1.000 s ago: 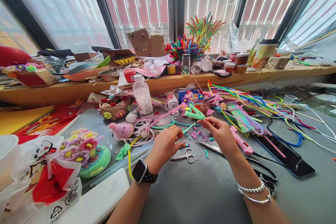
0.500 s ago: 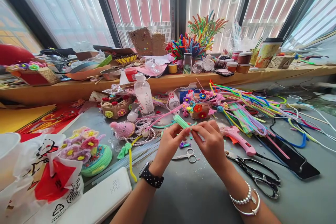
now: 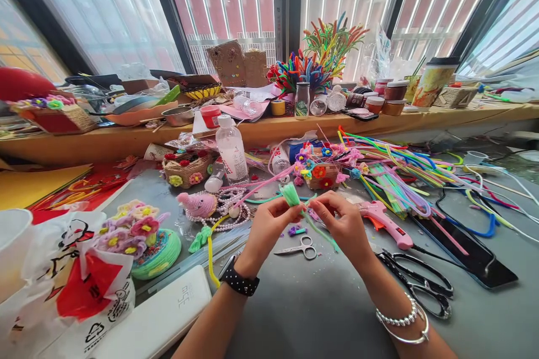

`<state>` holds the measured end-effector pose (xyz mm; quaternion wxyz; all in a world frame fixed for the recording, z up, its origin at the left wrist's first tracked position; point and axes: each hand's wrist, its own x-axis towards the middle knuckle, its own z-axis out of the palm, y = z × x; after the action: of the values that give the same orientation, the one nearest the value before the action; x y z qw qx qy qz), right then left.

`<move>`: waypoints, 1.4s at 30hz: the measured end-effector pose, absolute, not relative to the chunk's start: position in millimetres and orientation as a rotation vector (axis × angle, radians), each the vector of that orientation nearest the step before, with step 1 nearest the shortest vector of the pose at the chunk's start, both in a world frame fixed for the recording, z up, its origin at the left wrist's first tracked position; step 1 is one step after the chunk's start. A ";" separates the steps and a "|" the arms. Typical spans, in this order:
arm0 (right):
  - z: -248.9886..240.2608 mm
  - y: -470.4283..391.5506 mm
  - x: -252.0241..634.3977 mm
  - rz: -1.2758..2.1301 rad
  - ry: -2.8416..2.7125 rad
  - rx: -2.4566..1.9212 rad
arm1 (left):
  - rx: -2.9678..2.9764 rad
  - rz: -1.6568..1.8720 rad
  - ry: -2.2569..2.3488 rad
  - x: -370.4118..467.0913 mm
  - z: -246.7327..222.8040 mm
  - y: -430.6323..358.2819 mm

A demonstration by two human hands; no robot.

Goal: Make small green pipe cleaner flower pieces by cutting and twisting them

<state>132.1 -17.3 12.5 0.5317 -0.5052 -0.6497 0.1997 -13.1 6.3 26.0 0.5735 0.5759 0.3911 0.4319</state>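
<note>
In the middle of the view, my left hand (image 3: pixel 272 227) pinches a mint-green bundle of pipe cleaner (image 3: pixel 290 195), its fluffy end pointing up and away. Close on its right, my right hand (image 3: pixel 343 220) is closed, thumb and fingertips pinching a thin green strand at the bundle's lower end. A length of green pipe cleaner (image 3: pixel 325 235) hangs down between the hands toward the table. Small silver scissors (image 3: pixel 306 248) lie below my hands, near purple and teal scraps (image 3: pixel 297 230). A green tassel-like piece (image 3: pixel 201 239) rests left of my left hand.
Right of my hands lie a pink glue gun (image 3: pixel 389 225), large black scissors (image 3: pixel 421 283) and a dark phone (image 3: pixel 471 252). Leftward are a white power bank (image 3: pixel 168 314), a crocheted flower piece (image 3: pixel 158 258) and a clear bottle (image 3: pixel 231 151). Pipe cleaners (image 3: pixel 391 162) spread behind.
The green bundle has tilted more upright and its end looks fluffier. My right hand has moved slightly right, away from my left, and a green strand now hangs between them.
</note>
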 end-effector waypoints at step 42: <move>13.0 -20.7 125.5 0.474 -1.546 -1.207 | 1.370 1.026 0.957 -2.6 18.3 -0.1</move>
<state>125.5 -20.7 13.0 0.5326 -0.5063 -0.6485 0.1987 -2.6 -0.1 18.3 0.5565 0.5803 0.4056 0.4348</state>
